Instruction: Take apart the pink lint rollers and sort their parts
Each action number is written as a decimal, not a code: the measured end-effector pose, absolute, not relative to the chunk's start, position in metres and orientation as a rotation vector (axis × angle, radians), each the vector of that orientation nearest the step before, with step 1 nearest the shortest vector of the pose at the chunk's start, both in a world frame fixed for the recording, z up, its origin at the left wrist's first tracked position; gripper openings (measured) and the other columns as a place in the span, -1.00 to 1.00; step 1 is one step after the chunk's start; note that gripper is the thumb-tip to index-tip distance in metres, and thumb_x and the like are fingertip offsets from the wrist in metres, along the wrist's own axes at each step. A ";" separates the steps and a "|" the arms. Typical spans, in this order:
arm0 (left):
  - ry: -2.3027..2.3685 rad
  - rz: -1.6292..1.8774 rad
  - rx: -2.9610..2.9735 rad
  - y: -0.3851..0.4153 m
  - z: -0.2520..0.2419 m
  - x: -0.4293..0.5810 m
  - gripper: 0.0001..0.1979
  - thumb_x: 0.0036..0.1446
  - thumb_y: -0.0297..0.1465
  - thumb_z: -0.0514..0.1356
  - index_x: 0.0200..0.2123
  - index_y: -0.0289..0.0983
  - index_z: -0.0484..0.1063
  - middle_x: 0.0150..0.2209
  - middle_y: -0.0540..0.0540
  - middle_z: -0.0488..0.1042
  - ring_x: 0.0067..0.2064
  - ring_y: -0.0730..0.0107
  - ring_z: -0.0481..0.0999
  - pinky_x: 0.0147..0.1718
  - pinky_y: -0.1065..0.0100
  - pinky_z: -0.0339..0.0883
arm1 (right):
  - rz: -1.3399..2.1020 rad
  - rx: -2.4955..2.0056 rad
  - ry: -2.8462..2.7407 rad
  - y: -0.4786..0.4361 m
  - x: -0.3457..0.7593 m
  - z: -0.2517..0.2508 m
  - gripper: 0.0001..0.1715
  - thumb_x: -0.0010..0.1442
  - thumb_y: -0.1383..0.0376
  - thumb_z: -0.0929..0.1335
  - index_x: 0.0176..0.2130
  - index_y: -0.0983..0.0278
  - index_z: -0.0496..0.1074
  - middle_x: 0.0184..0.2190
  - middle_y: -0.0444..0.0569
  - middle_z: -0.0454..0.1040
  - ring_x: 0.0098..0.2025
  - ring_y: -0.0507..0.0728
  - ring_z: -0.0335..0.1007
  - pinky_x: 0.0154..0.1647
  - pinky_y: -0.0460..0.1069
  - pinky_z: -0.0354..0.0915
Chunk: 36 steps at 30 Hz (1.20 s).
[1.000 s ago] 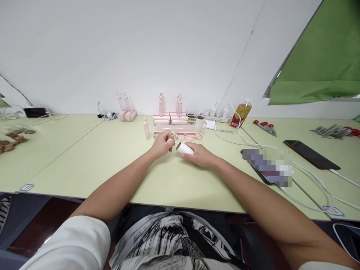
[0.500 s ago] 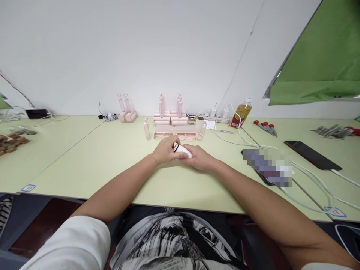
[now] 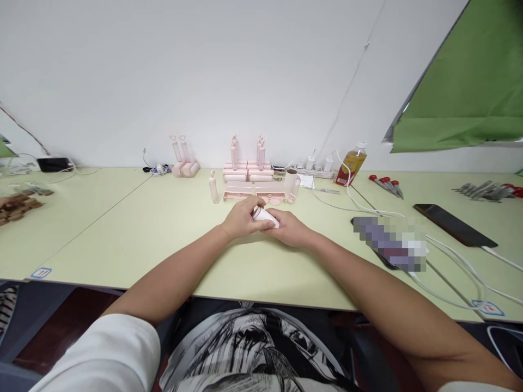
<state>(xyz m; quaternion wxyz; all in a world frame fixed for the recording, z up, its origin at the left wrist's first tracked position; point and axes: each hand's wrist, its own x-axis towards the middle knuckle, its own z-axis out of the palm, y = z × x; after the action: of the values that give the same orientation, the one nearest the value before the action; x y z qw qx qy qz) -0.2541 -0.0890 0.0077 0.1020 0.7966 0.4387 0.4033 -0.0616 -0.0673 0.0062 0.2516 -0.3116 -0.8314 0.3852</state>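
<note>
A small white cylinder (image 3: 266, 218) is held between both hands above the middle of the table, tilted down to the right. My left hand (image 3: 244, 219) is closed round its left end, thumb along the near side. My right hand (image 3: 286, 227) grips its right end, with the fingers partly hidden. Just behind the hands lie open pink cases (image 3: 239, 190) with clear lids. A slim pink bottle (image 3: 214, 188) stands to their left, and a cardboard tube (image 3: 290, 177) stands at their right.
Pink boxes (image 3: 260, 175) with slim bottles stand by the wall; more pink pieces (image 3: 186, 167) are further left. At right are a drink bottle (image 3: 352, 164), red-tipped tools (image 3: 386, 185), a phone (image 3: 454, 225), a blurred-out item (image 3: 388, 242) and white cables. Brown pieces (image 3: 18, 208) lie far left.
The white cylinder has turned slightly in my fingers, and the black band at its left end no longer shows. Both hands have stayed in nearly the same place.
</note>
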 end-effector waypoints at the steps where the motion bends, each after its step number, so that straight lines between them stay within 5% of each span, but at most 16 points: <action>1: 1.291 1.220 2.339 -0.089 0.007 -0.254 -0.46 -0.07 -0.02 0.33 -0.13 -0.23 0.34 -0.23 -0.06 0.43 -0.38 0.42 0.37 -0.40 0.36 0.24 | 1.056 -0.852 -2.233 -0.068 -0.062 0.007 -0.58 0.06 0.11 0.42 -0.12 0.28 0.45 -0.26 -0.08 0.50 -0.27 0.13 0.36 -0.29 -0.03 0.22; 11: 1.346 1.761 2.108 -0.083 0.002 -0.252 -0.14 -0.02 -0.12 0.34 0.26 -0.17 0.01 0.22 -0.32 0.13 -0.16 0.37 0.43 -0.50 0.44 0.31 | 1.026 -1.024 -1.965 -0.057 -0.062 0.004 -0.52 0.09 -0.07 0.38 -0.27 0.28 0.39 -0.47 -0.11 0.39 -0.43 0.09 0.27 -0.43 -0.04 0.16; 16: 1.064 1.265 2.231 -0.090 0.008 -0.247 -0.48 0.06 -0.17 0.31 0.06 -0.24 0.38 0.01 -0.20 0.43 -0.25 0.43 0.48 -0.40 0.43 0.40 | 0.965 -1.003 -1.967 -0.055 -0.064 -0.002 -0.58 0.10 0.01 0.37 -0.20 0.29 0.40 -0.36 -0.07 0.43 -0.34 0.13 0.30 -0.31 0.01 0.23; 19: 1.031 1.238 2.284 -0.090 0.012 -0.251 -0.54 0.10 -0.19 0.27 0.05 -0.26 0.42 -0.01 -0.20 0.46 -0.22 0.40 0.48 -0.33 0.40 0.42 | 0.943 -1.001 -1.982 -0.056 -0.065 -0.003 -0.56 0.13 0.03 0.36 -0.12 0.26 0.40 -0.30 -0.05 0.45 -0.29 0.15 0.32 -0.28 0.02 0.27; 26: 1.956 1.041 2.040 -0.072 0.024 -0.286 -0.67 0.16 -0.35 0.09 -0.04 -0.29 0.49 -0.15 -0.15 0.53 -0.21 0.29 0.50 -0.21 0.31 0.36 | 1.158 -1.084 -1.783 -0.056 -0.060 0.002 -0.20 0.15 0.07 0.33 0.29 0.03 0.01 -0.19 -0.04 0.41 -0.48 0.09 0.38 -0.56 -0.02 0.31; 32: 2.165 0.421 1.929 -0.064 0.013 -0.299 -0.40 0.13 -0.07 0.11 0.14 -0.29 0.37 0.17 -0.24 0.39 0.05 0.06 0.47 -0.13 0.24 0.34 | 1.069 -1.108 -1.778 -0.053 -0.060 0.001 -0.34 0.13 0.04 0.34 0.17 0.07 0.14 -0.23 -0.07 0.42 -0.39 0.12 0.39 -0.46 0.02 0.34; 36: 2.160 0.290 2.011 -0.063 0.007 -0.296 -0.58 0.15 -0.11 0.10 -0.11 -0.29 0.50 0.07 -0.27 0.45 -0.04 0.06 0.52 -0.19 0.25 0.35 | 1.023 -1.139 -1.770 -0.051 -0.060 0.001 -0.48 0.12 0.03 0.35 0.02 0.14 0.23 -0.30 -0.10 0.44 -0.33 0.14 0.38 -0.36 0.03 0.31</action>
<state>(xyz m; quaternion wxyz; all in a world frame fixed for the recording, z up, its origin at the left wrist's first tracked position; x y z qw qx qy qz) -0.2956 -0.0629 0.0072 0.0878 0.6755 0.7256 0.0973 -0.0602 -0.0511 0.0009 0.3898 -0.4481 -0.6965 0.4026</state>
